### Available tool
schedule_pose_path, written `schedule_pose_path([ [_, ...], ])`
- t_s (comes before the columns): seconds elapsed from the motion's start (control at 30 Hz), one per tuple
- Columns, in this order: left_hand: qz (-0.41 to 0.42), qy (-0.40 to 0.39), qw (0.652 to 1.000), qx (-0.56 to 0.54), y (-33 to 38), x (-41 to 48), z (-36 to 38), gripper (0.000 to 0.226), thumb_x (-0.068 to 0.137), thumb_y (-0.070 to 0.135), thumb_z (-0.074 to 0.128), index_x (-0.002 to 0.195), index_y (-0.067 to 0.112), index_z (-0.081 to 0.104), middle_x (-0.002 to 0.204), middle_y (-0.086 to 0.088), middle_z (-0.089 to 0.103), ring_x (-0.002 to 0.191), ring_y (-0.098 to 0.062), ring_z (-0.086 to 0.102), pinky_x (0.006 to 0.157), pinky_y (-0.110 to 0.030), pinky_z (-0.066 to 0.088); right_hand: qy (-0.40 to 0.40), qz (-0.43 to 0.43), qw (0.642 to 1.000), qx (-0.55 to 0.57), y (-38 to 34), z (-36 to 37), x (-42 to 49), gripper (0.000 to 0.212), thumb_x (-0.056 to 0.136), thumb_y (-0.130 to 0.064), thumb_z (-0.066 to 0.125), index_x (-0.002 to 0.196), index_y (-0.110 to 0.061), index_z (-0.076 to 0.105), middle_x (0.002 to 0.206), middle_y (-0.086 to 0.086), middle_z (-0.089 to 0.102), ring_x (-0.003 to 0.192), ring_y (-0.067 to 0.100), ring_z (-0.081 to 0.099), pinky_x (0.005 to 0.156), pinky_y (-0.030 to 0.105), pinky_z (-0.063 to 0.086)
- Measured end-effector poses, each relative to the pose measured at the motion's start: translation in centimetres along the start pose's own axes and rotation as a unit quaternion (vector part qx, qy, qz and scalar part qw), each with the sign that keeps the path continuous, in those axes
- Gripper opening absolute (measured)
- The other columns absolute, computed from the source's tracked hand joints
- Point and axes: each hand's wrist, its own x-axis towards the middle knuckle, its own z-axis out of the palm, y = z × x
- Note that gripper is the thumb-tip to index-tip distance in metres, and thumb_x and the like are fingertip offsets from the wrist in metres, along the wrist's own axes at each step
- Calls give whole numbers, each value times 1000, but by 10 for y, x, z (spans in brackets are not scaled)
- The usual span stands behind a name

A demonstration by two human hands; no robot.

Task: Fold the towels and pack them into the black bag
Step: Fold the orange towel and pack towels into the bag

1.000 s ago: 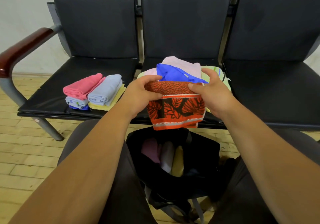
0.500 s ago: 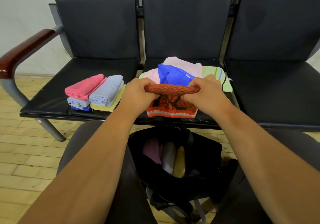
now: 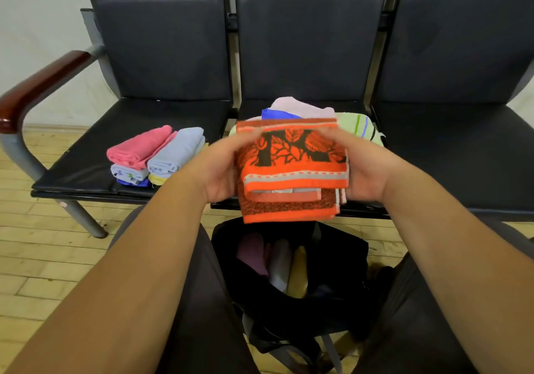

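Note:
An orange towel [image 3: 291,171] with a black leaf pattern is folded into a thick rectangle and held up above the bag. My left hand [image 3: 222,168] grips its left edge and my right hand [image 3: 361,168] grips its right edge; both hands are a little blurred. The black bag [image 3: 341,275] stands open on the floor between my knees, with a purple, a white and a yellow folded towel upright inside. A heap of unfolded towels [image 3: 306,107], pink, blue and striped green, lies on the middle seat behind the orange towel.
A stack of folded towels [image 3: 156,154], pink and light blue on top, lies on the left seat [image 3: 150,119]. The black bench has three seats and a wooden armrest [image 3: 37,84] at the left. The right seat [image 3: 462,148] holds nothing. Wooden floor lies below.
The orange towel was folded over once more and lifted off the seat edge; its patterned face now tilts toward me. Both hands moved from its top fold to its sides.

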Motion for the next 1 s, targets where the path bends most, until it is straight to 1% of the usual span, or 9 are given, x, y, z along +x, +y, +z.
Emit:
schedule_pose_path([
  [0.1,-66,-32,996,47,-8,1,-2,40,98,16,68,137,4,69,122,-16,76,97,-28,78,86,-43,66,-14,61,997,-55,12,-5,7,38,100,-21,69,137,-12,70,130,16,75,123,34,70,112,56,51],
  [0.3,-33,-50,998,-13,-5,4,-11,39,97,7,65,136,3,70,132,-19,73,108,-33,77,96,-49,63,59,38,997,-35,10,-10,15,42,97,-11,73,137,-4,64,128,20,75,125,38,70,107,58,55],
  [0.4,-6,-61,998,4,-7,7,-11,39,88,-1,68,124,11,77,124,-17,76,99,-30,79,93,-49,62,61,32,997,-27,12,-12,19,38,98,-5,67,136,-5,66,126,19,76,114,35,75,96,56,62],
  [0.5,60,-56,997,4,-5,10,-14,57,88,-7,70,136,22,65,125,-11,77,97,-27,79,86,-45,62,75,-14,997,17,8,-10,24,37,97,7,57,128,-8,70,112,17,78,85,26,79,81,48,66],
  [0.6,98,-50,994,0,-4,10,-16,50,100,-14,53,126,24,72,116,-11,78,92,-26,79,69,-39,69,97,-24,992,75,5,-9,29,46,98,12,49,139,-3,64,115,20,77,86,28,80,69,42,68],
  [0.7,109,-56,992,-29,-2,7,-15,63,96,-23,39,122,22,76,113,-14,76,94,-25,79,66,-35,66,97,-33,985,136,5,-6,29,50,99,12,47,145,-2,61,126,20,74,99,30,76,82,43,66],
  [0.8,108,-71,990,-61,1,3,-17,65,89,-19,29,123,15,75,122,-19,73,106,-31,74,85,-44,66,91,-61,978,178,3,-7,26,42,106,0,39,140,-4,63,125,20,74,112,33,74,90,52,64],
  [0.87,95,-98,987,-89,3,-1,-20,61,87,-4,24,109,9,79,114,-19,70,106,-34,68,94,-47,60,68,-65,976,196,5,-14,26,44,108,-18,34,138,-7,65,136,20,70,127,37,68,103,60,56],
  [1.0,62,-57,995,-44,-1,-3,-19,37,102,30,47,97,9,77,97,-12,70,94,-29,67,86,-44,60,11,-37,985,166,6,-14,29,48,99,-54,56,123,-14,69,131,15,70,126,39,68,101,63,55],
])
